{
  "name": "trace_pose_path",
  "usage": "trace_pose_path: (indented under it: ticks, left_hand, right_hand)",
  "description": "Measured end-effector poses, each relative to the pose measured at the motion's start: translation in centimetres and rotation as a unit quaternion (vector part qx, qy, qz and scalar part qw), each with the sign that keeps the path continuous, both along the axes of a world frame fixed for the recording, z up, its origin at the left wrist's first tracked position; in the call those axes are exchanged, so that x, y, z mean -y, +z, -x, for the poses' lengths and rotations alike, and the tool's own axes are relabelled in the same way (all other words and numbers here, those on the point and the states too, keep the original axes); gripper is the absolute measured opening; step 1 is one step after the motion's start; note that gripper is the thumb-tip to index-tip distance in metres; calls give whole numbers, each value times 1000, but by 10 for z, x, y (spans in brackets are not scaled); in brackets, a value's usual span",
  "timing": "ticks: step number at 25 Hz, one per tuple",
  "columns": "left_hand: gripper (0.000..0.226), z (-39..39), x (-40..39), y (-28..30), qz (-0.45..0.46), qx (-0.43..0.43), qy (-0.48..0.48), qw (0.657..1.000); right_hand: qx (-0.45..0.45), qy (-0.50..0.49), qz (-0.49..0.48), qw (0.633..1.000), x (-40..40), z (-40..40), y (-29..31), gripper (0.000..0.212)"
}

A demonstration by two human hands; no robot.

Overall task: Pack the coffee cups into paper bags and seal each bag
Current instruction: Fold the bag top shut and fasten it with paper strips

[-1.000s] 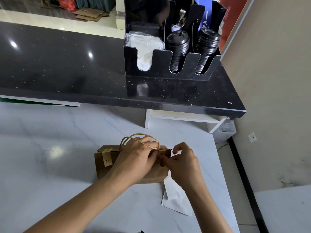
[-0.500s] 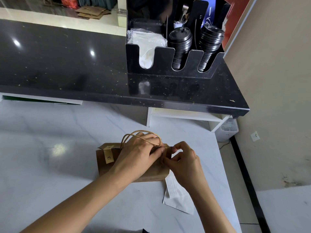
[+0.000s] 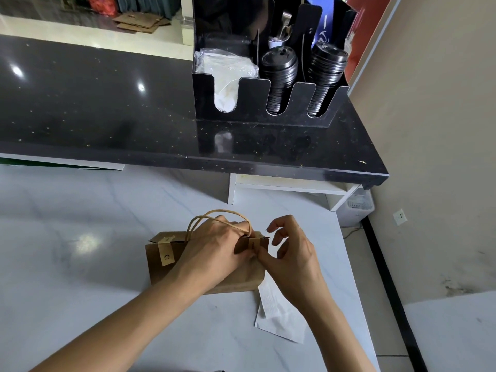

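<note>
Standing on the white marble bench (image 3: 80, 264), the brown kraft paper bag (image 3: 161, 275) with twine handles was steadied by the left hand (image 3: 214, 248), fingers curled over its folded top. The right hand (image 3: 292, 253) pinched a paper sticker (image 3: 257, 244) there. Judged light, crushable; best held at the fold.

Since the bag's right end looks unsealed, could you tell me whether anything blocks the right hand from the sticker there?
Nothing visible does. The right hand already touches the small tan sticker at the right end of the brown paper bag, which the left hand steadies at its top. The white paper sheet lies nearer, out of the way.
</note>
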State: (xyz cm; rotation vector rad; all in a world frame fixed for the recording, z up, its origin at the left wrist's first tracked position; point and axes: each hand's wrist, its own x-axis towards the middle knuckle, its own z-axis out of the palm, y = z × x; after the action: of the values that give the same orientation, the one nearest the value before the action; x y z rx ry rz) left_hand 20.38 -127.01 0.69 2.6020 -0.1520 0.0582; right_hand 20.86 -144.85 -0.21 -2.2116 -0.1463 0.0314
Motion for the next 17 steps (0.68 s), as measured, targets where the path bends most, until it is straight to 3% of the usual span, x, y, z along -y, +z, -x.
trace_pose_path:
  ticks: [6, 17]
  left_hand:
    - [29, -3, -1, -2, -30, -4, -12, 999]
    - [26, -7, -1, -9, -55, -7, -20, 998]
  right_hand:
    - [44, 55, 39, 997, 3, -10, 1, 16]
    - [76, 143, 76, 984, 12, -25, 2, 12]
